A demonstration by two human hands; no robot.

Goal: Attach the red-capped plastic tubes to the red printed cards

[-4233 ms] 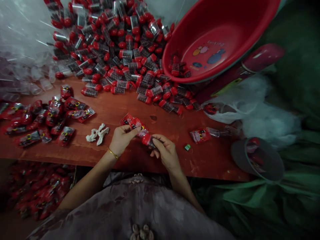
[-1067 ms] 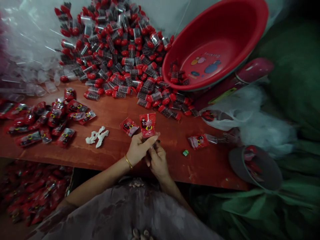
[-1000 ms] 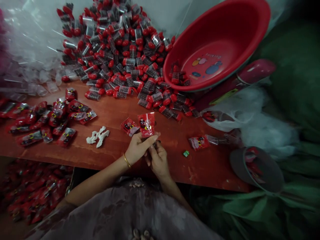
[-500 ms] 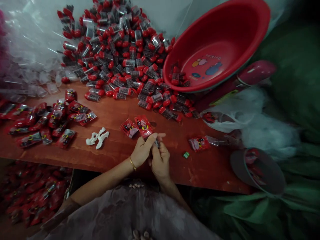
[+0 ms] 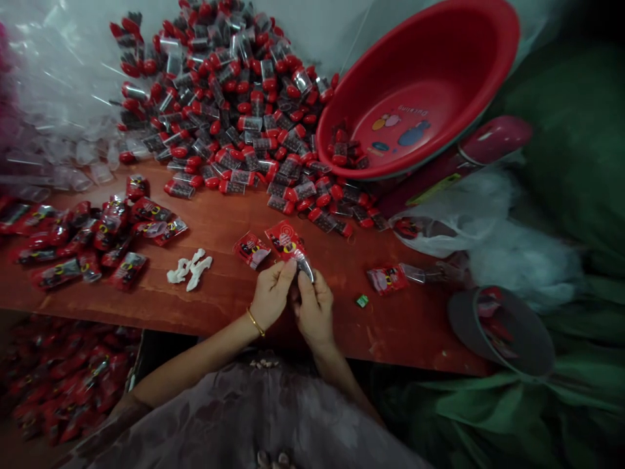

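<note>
My left hand and my right hand meet over the near edge of the red-brown table. Both pinch a small red printed packet with a clear end, held tilted just above the table. A second red packet lies flat just left of it. A gold bangle is on my left wrist.
A big heap of red-capped clear tubes fills the back. A tilted red basin holds a few tubes. Filled red packets lie at the left, a white scrap nearby, another packet and plastic bag at right.
The packet was first held low between my hands, then stood upright above them. It now tilts left and lower, with both hands pinching it closer together.
</note>
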